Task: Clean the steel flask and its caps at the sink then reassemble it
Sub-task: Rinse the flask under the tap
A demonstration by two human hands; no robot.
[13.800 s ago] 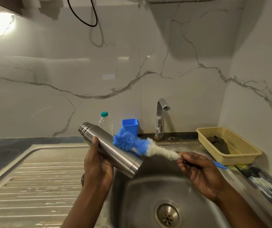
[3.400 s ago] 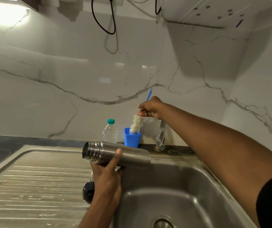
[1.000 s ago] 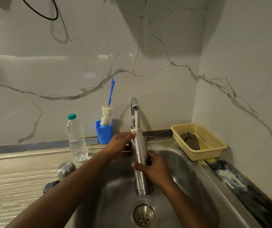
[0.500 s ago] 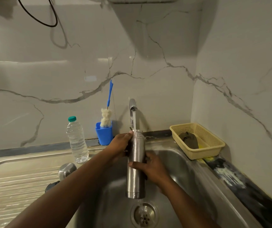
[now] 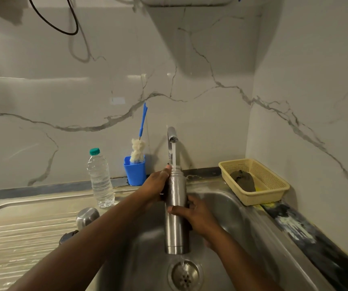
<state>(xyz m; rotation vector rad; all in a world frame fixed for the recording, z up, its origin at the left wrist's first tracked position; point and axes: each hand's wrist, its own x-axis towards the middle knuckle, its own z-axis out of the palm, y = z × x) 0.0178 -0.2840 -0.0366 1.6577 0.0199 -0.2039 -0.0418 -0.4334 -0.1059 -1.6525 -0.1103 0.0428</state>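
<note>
— Where's the flask [image 5: 176, 215]?
— Upright over the sink [image 5: 231, 208], mouth under the running tap [image 5: 172, 134].
— And the hands?
— The left hand [image 5: 154, 187] curls round its neck. The right hand [image 5: 198, 217] wraps the middle, thumb across the front. The steel cap [image 5: 87, 216] sits on the drainboard.

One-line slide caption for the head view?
The left hand and right hand hold the steel flask upright under the running tap over the sink.
</note>
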